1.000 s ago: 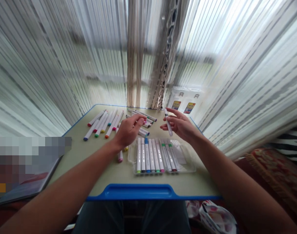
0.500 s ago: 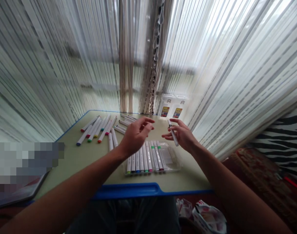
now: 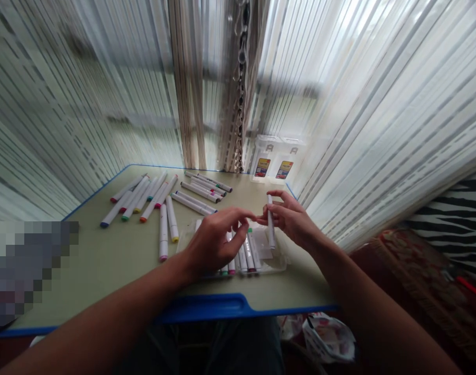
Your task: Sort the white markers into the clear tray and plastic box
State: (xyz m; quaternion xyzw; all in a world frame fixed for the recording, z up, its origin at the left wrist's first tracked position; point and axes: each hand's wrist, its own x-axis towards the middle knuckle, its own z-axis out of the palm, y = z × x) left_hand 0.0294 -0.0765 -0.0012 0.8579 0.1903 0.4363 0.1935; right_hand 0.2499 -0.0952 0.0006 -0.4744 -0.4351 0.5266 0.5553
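My right hand (image 3: pixel 288 214) grips a white marker (image 3: pixel 271 232), held nearly upright over the right part of a clear plastic case (image 3: pixel 280 268). My left hand (image 3: pixel 218 237) hovers above the left part of that case, holding nothing I can see. Its index finger stretches towards the right hand's fingertips, with the thumb apart below. White markers (image 3: pixel 251 252) with coloured ends lie side by side in the case, partly hidden under the left hand. Two loose markers (image 3: pixel 163 234) rest on the table just left of the case.
More loose markers (image 3: pixel 136 200) are spread at the table's back left, and thinner-looking ones (image 3: pixel 206 187) lie at the back middle. A clear case with labels (image 3: pixel 277 161) stands at the back edge by the string curtain (image 3: pixel 144 94). Plastic bags (image 3: pixel 327 338) sit below the table.
My left hand has come down and nearer over the case. The marker in my right hand is now more upright and lower, above the case. The view has shifted slightly.
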